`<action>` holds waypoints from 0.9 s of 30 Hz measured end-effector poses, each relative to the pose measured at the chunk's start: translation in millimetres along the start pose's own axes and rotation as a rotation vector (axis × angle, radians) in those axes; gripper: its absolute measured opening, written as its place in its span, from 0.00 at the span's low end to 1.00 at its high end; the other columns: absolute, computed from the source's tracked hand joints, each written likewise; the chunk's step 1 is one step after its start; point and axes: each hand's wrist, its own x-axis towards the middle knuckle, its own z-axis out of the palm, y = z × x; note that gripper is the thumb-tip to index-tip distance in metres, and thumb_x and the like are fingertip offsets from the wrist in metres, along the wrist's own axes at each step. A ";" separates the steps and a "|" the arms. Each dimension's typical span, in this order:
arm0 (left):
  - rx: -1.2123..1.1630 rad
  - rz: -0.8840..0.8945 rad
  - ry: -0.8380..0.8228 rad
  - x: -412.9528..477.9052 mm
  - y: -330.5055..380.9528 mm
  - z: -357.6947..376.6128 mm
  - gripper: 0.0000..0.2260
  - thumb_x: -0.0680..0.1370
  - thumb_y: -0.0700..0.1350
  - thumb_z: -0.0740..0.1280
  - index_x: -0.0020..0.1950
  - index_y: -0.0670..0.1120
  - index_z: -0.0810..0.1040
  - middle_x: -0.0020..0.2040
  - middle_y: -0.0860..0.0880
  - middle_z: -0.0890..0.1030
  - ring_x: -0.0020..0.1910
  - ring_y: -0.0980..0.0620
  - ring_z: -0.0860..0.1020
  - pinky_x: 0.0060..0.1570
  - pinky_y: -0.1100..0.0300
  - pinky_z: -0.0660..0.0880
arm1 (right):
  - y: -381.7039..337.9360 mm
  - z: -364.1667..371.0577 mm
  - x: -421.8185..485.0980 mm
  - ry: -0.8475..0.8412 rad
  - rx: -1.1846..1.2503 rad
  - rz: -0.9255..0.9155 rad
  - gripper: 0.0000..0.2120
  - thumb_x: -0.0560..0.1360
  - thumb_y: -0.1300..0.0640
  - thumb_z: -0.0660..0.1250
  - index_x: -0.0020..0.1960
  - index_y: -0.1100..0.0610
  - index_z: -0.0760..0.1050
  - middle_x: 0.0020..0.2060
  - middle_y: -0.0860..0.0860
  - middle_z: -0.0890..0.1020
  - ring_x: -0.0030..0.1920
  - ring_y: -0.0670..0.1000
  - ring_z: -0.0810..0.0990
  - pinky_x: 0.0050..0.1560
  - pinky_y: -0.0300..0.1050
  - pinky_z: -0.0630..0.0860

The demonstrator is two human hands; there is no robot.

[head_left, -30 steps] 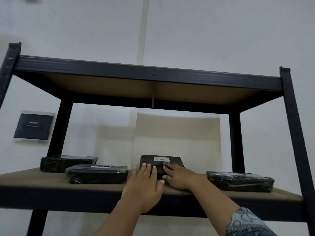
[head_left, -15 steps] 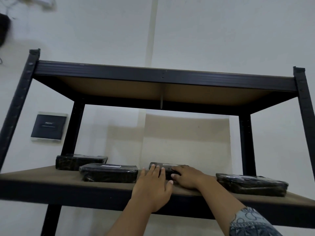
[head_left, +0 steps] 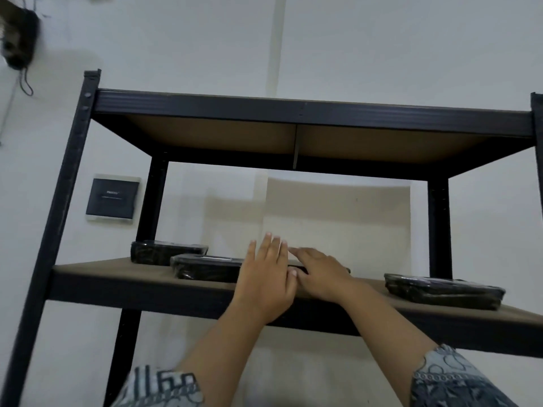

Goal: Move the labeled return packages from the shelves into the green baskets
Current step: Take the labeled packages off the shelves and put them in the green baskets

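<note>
1. Your left hand [head_left: 264, 279] is held flat and open, with its fingers straight and close together pointing to 12 o'clock. It holds nothing and stands just in front of the middle package.
2. Your right hand [head_left: 321, 274] lies palm-down over the middle package [head_left: 299, 264], with its fingers reaching toward 9 o'clock and the thumb at the front edge. You cannot tell whether it grips the package or only rests on it.
3. That package is a flat black slab, and only a dark sliver of it shows between your hands. No label shows on it.
4. At 9 o'clock from your left hand lies a second package [head_left: 205, 267], rectangular and wrapped in glossy, wrinkled black film. Its near end is hidden behind your left hand.
5. Behind it, toward 10 o'clock, sits the far-left package [head_left: 167, 252], which has the same wrap and rounded corners.
6. At 3 o'clock, well apart from your right hand, the right package [head_left: 443, 290] lies near the front edge.
7. The shelf board [head_left: 111, 270] is matte brown fibreboard edged by a black metal front beam [head_left: 141, 293].
8. Bare board lies between your right wrist and the right package.
9. The upper shelf [head_left: 220, 133] spans 12 o'clock, well above your hands.
</note>
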 end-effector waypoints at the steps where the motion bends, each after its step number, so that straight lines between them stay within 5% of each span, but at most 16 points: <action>1: 0.014 0.000 0.011 -2.6 -10.5 -4.6 0.34 0.73 0.55 0.33 0.76 0.40 0.48 0.77 0.42 0.51 0.75 0.46 0.45 0.73 0.48 0.42 | -9.2 0.5 -0.4 0.014 0.007 -0.019 0.26 0.80 0.44 0.51 0.76 0.45 0.51 0.76 0.48 0.56 0.76 0.51 0.53 0.74 0.57 0.52; 15: 0.149 -0.213 0.072 -51.8 -144.6 -15.6 0.31 0.76 0.55 0.44 0.71 0.38 0.65 0.70 0.40 0.68 0.72 0.42 0.61 0.69 0.43 0.59 | -104.9 42.4 30.1 -0.009 0.069 -0.101 0.28 0.79 0.40 0.50 0.76 0.45 0.50 0.77 0.47 0.50 0.77 0.54 0.47 0.74 0.60 0.52; 21: 0.129 -0.332 0.050 -66.6 -174.8 -6.2 0.35 0.74 0.58 0.37 0.73 0.40 0.61 0.73 0.42 0.64 0.74 0.44 0.56 0.71 0.46 0.54 | -105.4 46.6 24.5 0.155 0.096 -0.136 0.22 0.80 0.45 0.52 0.73 0.48 0.63 0.71 0.49 0.68 0.70 0.52 0.63 0.66 0.52 0.67; 27: 0.046 -0.373 0.019 -69.2 -205.6 2.6 0.38 0.72 0.59 0.35 0.75 0.41 0.57 0.75 0.44 0.60 0.75 0.47 0.52 0.72 0.50 0.51 | -110.0 50.1 18.5 0.268 0.113 -0.106 0.20 0.79 0.47 0.55 0.71 0.47 0.67 0.69 0.47 0.70 0.69 0.49 0.66 0.65 0.47 0.67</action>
